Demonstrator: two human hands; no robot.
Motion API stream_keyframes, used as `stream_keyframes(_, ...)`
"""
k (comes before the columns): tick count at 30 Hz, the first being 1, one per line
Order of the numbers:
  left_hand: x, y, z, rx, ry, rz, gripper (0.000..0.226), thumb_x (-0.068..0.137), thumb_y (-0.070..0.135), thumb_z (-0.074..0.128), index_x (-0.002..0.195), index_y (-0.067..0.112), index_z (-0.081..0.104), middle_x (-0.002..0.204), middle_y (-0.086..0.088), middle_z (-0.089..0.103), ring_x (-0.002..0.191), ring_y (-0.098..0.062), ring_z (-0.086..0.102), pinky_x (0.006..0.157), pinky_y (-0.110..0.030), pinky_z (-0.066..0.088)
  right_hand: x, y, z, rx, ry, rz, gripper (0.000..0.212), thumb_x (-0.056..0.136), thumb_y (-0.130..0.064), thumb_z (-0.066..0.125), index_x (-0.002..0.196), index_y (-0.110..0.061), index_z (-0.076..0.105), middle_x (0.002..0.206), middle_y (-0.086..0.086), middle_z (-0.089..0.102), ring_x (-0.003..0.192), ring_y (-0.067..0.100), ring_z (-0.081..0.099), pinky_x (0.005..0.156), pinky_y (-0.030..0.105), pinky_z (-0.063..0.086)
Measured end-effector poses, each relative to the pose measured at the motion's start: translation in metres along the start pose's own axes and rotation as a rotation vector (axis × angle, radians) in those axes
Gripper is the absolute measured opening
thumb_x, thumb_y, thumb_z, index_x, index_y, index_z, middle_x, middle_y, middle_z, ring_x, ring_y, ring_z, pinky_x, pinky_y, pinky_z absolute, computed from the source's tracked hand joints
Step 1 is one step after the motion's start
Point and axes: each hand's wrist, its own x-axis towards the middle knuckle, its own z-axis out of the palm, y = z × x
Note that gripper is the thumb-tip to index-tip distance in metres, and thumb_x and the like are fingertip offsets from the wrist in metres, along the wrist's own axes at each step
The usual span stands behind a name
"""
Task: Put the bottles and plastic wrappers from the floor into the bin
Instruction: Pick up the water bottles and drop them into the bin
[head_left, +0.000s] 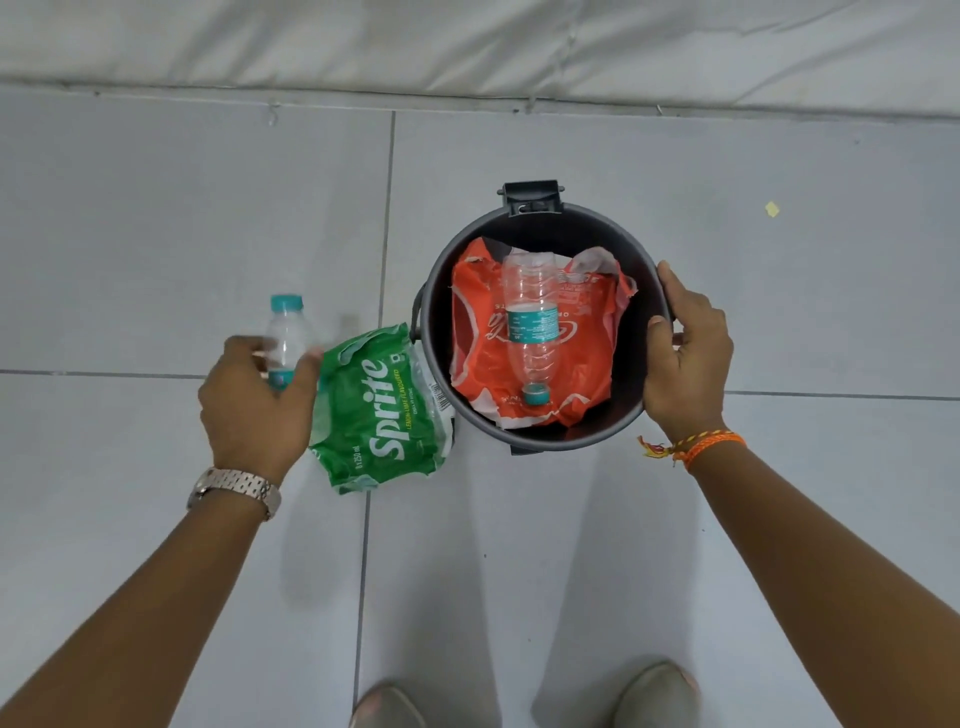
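A small clear water bottle (284, 340), seemingly light and stiff, is gripped at mid-body by the left hand (254, 400) above the floor (156, 218). Beside it lies a soft, crinkly Sprite wrapper (382, 410), best pinched. The bin (545, 223) rim is clasped by the right hand (685, 358).

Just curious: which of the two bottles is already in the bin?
The bottle lying on the orange wrapper; the other bottle is in the left hand.
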Motion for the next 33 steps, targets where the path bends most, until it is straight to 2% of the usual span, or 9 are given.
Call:
stream_keyframes(2,-0.015,0.055,-0.016,-0.204,0.047,0.063,0.048,0.081,0.053,0.070,0.110,0.016,0.062,0.091,0.009,0.066,0.068,0.000,0.066,0.059,-0.014,0.048,0.001,-0.002,-0.002,-0.012,-0.014,-0.005,0.052,0.100,-0.016,0.040,0.151,-0.020,0.049,0.125,0.009,0.066,0.117,0.029,0.054,0.095,0.052,0.053)
stream_keyframes(5,-0.037,0.125,-0.019,-0.360,-0.011,0.119,0.038,0.079,0.049,0.075,0.104,0.024,0.061,0.084,0.022,0.061,0.062,0.018,0.062,0.048,-0.002,0.043,0.001,-0.004,-0.004,-0.028,-0.027,-0.012,0.052,0.100,-0.014,0.041,0.151,-0.018,0.048,0.124,0.009,0.066,0.114,0.030,0.055,0.094,0.051,0.053)
stream_keyframes(10,-0.064,0.192,0.018,-0.231,-0.219,0.263,0.043,0.075,0.056,0.075,0.103,0.028,0.061,0.087,0.013,0.068,0.072,-0.006,0.069,0.066,-0.030,0.060,0.001,-0.004,-0.005,-0.010,-0.023,-0.007,0.052,0.099,-0.016,0.040,0.151,-0.017,0.048,0.124,0.009,0.066,0.113,0.028,0.055,0.094,0.049,0.053)
stream_keyframes(16,-0.048,0.141,0.023,-0.279,-0.076,0.090,0.032,0.078,0.047,0.075,0.100,0.025,0.070,0.080,0.015,0.068,0.064,0.000,0.067,0.059,-0.017,0.054,0.001,-0.002,-0.003,-0.003,-0.033,0.012,0.050,0.102,-0.019,0.040,0.152,-0.019,0.047,0.128,0.008,0.064,0.117,0.024,0.053,0.097,0.045,0.054)
stream_keyframes(19,-0.040,0.075,0.010,-0.249,-0.025,-0.043,0.019,0.083,0.030,0.074,0.098,0.019,0.072,0.086,0.010,0.070,0.077,-0.011,0.070,0.068,-0.026,0.056,0.001,-0.001,-0.002,-0.004,-0.026,-0.002,0.050,0.102,-0.020,0.040,0.152,-0.019,0.048,0.128,0.008,0.064,0.116,0.024,0.054,0.096,0.045,0.055)
stream_keyframes(22,-0.042,0.016,0.008,0.019,-0.150,-0.045,0.007,0.085,0.020,0.070,0.088,0.015,0.074,0.098,-0.006,0.074,0.079,-0.017,0.065,0.075,-0.029,0.046,0.002,0.001,-0.002,0.017,-0.009,-0.016,0.049,0.102,-0.020,0.040,0.151,-0.018,0.049,0.128,0.010,0.065,0.116,0.026,0.055,0.095,0.045,0.055)
stream_keyframes(25,-0.055,-0.019,0.016,0.312,-0.491,0.240,0.004,0.081,0.023,0.075,0.077,0.024,0.078,0.110,-0.011,0.072,0.100,-0.026,0.064,0.092,-0.039,0.045,0.002,0.004,0.000,0.028,0.010,-0.027,0.049,0.102,-0.018,0.041,0.150,-0.018,0.050,0.127,0.010,0.065,0.115,0.026,0.056,0.093,0.045,0.055)
stream_keyframes(28,-0.070,-0.038,0.039,0.742,-0.729,0.440,0.032,0.080,0.052,0.067,0.106,0.037,0.076,0.154,-0.007,0.043,0.146,-0.038,0.030,0.115,-0.048,0.033,0.002,0.007,0.002,0.031,0.021,-0.032,0.048,0.103,-0.018,0.041,0.150,-0.019,0.050,0.126,0.009,0.065,0.115,0.026,0.057,0.094,0.047,0.056)
stream_keyframes(33,-0.077,-0.042,0.081,0.999,-0.912,0.502,0.064,0.085,0.060,0.054,0.141,0.029,0.054,0.168,-0.004,0.010,0.155,-0.034,0.004,0.124,-0.054,0.009,0.002,0.009,0.004,0.026,0.020,-0.027,0.048,0.103,-0.025,0.039,0.150,-0.021,0.050,0.127,0.006,0.066,0.116,0.024,0.058,0.097,0.048,0.055)
